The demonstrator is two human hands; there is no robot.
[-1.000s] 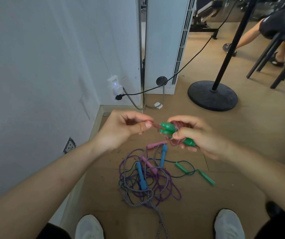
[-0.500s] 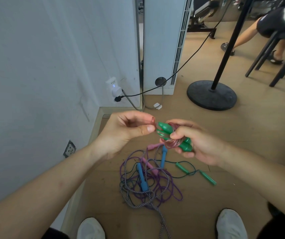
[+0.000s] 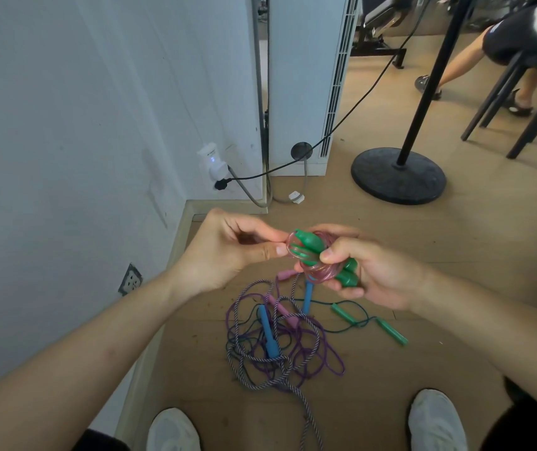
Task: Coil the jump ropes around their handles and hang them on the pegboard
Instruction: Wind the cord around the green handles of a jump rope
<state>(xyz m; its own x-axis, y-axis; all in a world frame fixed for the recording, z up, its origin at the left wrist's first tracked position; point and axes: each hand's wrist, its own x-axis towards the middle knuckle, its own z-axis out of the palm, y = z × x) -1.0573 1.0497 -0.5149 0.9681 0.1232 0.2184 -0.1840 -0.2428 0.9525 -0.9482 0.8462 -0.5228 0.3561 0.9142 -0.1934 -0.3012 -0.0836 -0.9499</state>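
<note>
— What has the right hand (image 3: 374,275) got?
— Its grip is clenched round a pair of chunky green plastic jump-rope handles (image 3: 307,244), thumb on top. A clear pink plastic rope (image 3: 320,274) is coiled round them in several loops.

— And the left hand (image 3: 228,252)?
— It sits at nine o'clock of the handles. Thumb and forefinger pinch a pink loop at the handles' upper end (the rope's very tip is hidden).

— Where is the bundle?
— Held in the air above the wooden floor (image 3: 455,255).

— Below it?
— At six o'clock lies a tangle: two blue plastic handles (image 3: 268,333), two pale pink handles (image 3: 288,317), a purple cord (image 3: 335,369) and a purple-and-white striped cord (image 3: 306,415), looped over one another. At four o'clock, two slim green handles (image 3: 392,332) on a thin dark cord lie just beside it.

— Farther out?
— Two white shoes (image 3: 172,431) at five and seven o'clock, a black round stand base (image 3: 397,177) at one, and a white plug adapter (image 3: 210,157) on the wall at eleven.
</note>
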